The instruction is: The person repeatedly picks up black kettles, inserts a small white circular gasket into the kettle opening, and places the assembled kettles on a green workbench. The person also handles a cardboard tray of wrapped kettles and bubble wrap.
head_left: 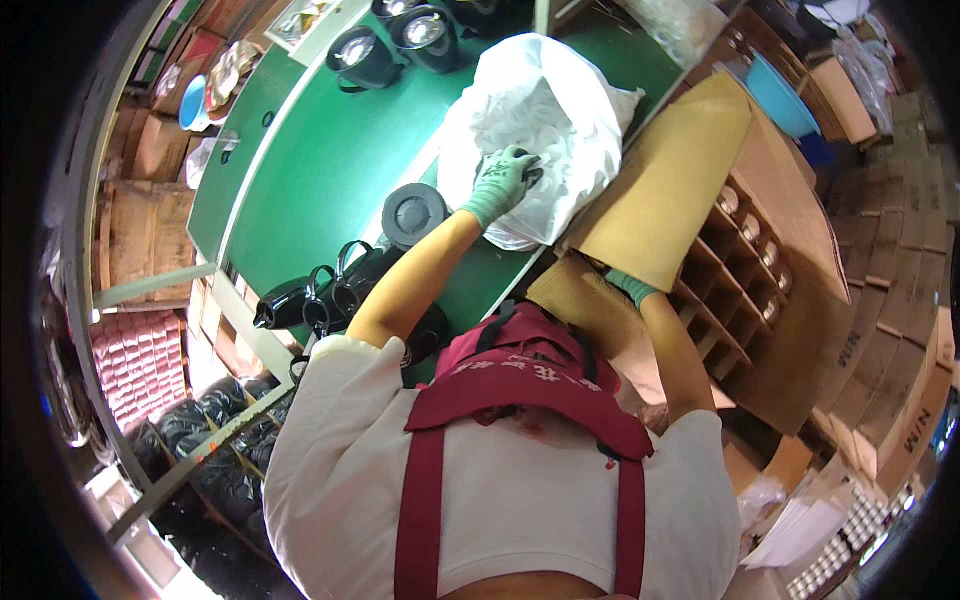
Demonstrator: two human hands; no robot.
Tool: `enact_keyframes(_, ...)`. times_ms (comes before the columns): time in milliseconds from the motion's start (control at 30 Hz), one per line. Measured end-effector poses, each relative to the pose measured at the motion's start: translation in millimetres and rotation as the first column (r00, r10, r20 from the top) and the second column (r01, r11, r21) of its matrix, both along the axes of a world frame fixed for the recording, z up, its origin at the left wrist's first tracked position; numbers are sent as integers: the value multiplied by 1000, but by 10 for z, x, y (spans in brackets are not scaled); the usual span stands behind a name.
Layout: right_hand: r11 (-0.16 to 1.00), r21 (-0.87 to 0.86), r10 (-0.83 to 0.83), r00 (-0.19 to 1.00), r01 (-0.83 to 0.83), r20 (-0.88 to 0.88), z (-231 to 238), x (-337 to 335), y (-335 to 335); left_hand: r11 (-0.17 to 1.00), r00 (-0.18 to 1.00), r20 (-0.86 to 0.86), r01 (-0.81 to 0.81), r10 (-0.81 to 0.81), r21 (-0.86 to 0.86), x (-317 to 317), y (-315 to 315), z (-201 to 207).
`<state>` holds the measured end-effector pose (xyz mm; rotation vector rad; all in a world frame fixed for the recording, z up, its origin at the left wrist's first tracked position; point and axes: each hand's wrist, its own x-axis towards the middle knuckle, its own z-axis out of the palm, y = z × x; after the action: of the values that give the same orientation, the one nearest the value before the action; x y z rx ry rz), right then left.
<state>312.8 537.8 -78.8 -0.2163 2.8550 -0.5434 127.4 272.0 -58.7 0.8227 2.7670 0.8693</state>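
Note:
My left hand, in a green glove with dark fingertips, reaches over the mouth of a white plastic bag. Its fingers curl among the translucent white pieces inside; whatever they pinch is too small to make out. Beside that wrist is a dark grey round piece. My right hand, gloved the same way, is at the open carton beneath a raised cardboard flap. The flap hides its fingers. Several black jugs with handles lie under my left forearm.
More black jugs stand at the far end of the green table. Right of me, a divided carton holds several shiny round pieces. Stacked boxes line the right side. A metal rail runs at left, near black-wrapped goods.

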Motion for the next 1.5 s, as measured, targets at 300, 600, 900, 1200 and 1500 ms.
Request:
enact_keyframes(300, 939, -10, -338, 918, 343, -208, 725, 415, 72, 998, 988, 144, -49, 54, -37, -36, 8, 68)
enact_keyframes(600, -291, -740, -441, 601, 607, 666, 1250, 1692, -350, 666, 740, 623, -334, -254, 667, 456, -128, 1115)
enact_keyframes(900, 783, -607, -345, 907, 135, -243, 829, 1231, -952, 734, 836, 498, -187, -230, 653, 1249, -855, 1997)
enact_keyframes(1200, 804, -517, -82, 807, -294, -585, 662, 981, -1031, 657, 898, 437, -299, -51, 692, 1486, -1318, 1949)
enact_keyframes(1500, 745, -667, -172, 975, 33, -144, 660, 573, -1865, 776, 928, -9, -307, 374, 551, 1782, -1518, 1863)
